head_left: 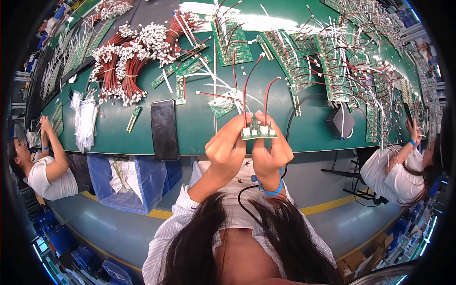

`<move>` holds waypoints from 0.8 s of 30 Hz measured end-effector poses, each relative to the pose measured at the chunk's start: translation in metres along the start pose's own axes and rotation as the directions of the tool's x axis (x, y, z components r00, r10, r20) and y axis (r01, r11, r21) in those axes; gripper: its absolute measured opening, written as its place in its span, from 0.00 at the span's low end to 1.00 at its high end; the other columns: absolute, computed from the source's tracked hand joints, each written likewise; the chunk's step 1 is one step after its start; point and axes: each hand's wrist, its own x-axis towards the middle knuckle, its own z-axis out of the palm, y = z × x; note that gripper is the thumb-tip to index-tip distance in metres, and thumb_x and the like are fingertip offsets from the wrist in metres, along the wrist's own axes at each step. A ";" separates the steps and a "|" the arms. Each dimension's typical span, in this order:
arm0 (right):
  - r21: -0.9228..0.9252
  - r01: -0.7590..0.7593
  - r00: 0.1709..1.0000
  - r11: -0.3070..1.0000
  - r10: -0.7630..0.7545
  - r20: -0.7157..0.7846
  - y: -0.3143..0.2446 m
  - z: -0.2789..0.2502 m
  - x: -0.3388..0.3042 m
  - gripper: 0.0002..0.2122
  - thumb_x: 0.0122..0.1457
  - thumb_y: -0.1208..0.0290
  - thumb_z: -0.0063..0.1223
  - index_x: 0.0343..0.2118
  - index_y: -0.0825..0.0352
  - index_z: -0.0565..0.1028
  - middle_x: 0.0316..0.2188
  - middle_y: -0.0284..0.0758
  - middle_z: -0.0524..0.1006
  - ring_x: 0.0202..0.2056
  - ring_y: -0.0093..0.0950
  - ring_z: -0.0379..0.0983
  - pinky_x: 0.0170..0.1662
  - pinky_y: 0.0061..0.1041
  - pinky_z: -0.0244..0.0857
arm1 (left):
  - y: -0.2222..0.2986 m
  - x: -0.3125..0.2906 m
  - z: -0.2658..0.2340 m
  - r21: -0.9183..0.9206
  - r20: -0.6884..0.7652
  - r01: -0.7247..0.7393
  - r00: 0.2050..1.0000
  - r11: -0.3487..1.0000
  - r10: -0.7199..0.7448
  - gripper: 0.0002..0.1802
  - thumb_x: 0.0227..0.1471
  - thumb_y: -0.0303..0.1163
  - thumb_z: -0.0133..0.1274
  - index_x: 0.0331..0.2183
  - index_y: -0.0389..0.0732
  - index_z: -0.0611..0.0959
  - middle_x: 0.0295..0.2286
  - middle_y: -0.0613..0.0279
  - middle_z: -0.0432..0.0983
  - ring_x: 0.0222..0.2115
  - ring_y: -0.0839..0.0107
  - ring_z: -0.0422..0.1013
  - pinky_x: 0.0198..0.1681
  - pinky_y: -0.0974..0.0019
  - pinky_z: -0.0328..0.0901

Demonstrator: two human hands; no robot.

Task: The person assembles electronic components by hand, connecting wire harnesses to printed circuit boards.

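Both of my hands come together over the front edge of the green bench, around a small green circuit board [259,133] with white connectors on it. My left hand [229,140] is closed, its fingertips pinching at the board's left end beside a red-and-black wire. My right hand [274,148] pinches the right side, and a blue wrist strap [272,188] with a dark cord circles that wrist. Two red-and-black cables [245,90] with white plugs rise from the board. Just beyond lies another small board [221,107] with wires. My fingers partly hide the held board.
A black rectangular case [164,129] lies left of my hands. Farther left are bundles of red wires [131,88] and clear plastic bags [84,118]. Wired circuit boards [332,76] crowd the right. A blue bin [126,183] stands below the bench edge. Co-workers sit at both sides.
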 end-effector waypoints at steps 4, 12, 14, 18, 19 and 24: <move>0.015 -0.084 0.994 0.996 0.085 -0.069 -0.003 0.006 -0.005 0.10 0.42 0.87 0.56 0.31 0.75 0.74 0.27 0.43 0.77 0.28 0.34 0.76 0.32 0.24 0.69 | 0.001 0.008 0.008 0.039 -0.050 -0.086 0.995 0.996 0.088 0.17 0.33 0.11 0.52 0.32 0.31 0.78 0.27 0.52 0.76 0.25 0.60 0.74 0.27 0.67 0.68; -0.120 -0.023 1.000 0.992 0.021 -0.018 0.030 -0.017 0.017 0.08 0.42 0.84 0.59 0.28 0.72 0.74 0.25 0.38 0.75 0.24 0.31 0.73 0.28 0.23 0.67 | -0.040 0.010 -0.028 0.248 0.001 -0.012 1.000 0.969 0.012 0.11 0.39 0.15 0.55 0.31 0.33 0.79 0.26 0.59 0.77 0.19 0.75 0.68 0.22 0.74 0.62; -0.140 0.006 1.000 0.990 -0.005 0.003 0.036 -0.025 0.023 0.08 0.42 0.84 0.59 0.29 0.73 0.74 0.25 0.38 0.75 0.23 0.29 0.72 0.26 0.22 0.68 | -0.044 0.005 -0.045 0.252 0.028 -0.038 0.999 0.967 0.032 0.10 0.39 0.15 0.54 0.30 0.33 0.78 0.25 0.60 0.76 0.20 0.75 0.69 0.22 0.75 0.62; -0.181 0.153 0.987 0.972 -0.157 -0.011 0.032 -0.037 0.049 0.10 0.42 0.86 0.57 0.30 0.73 0.75 0.26 0.39 0.75 0.24 0.30 0.72 0.27 0.23 0.67 | -0.053 -0.004 -0.073 0.364 -0.023 -0.069 0.996 0.929 0.083 0.11 0.37 0.15 0.54 0.30 0.32 0.78 0.26 0.55 0.76 0.22 0.68 0.71 0.23 0.72 0.66; -0.178 0.153 0.987 0.972 -0.158 -0.011 0.028 -0.036 0.056 0.10 0.42 0.86 0.57 0.30 0.73 0.75 0.26 0.39 0.75 0.24 0.30 0.72 0.27 0.23 0.67 | -0.053 -0.005 -0.079 0.367 -0.024 -0.068 0.996 0.928 0.083 0.11 0.37 0.15 0.54 0.30 0.32 0.78 0.26 0.55 0.76 0.22 0.68 0.71 0.23 0.72 0.66; -0.216 0.231 0.963 0.949 -0.193 0.186 0.029 -0.017 0.069 0.15 0.41 0.85 0.55 0.36 0.69 0.75 0.28 0.37 0.72 0.25 0.31 0.71 0.26 0.27 0.65 | -0.050 0.009 -0.093 0.377 -0.210 0.010 0.975 0.926 0.075 0.15 0.37 0.13 0.51 0.33 0.31 0.77 0.29 0.55 0.76 0.22 0.66 0.71 0.28 0.69 0.67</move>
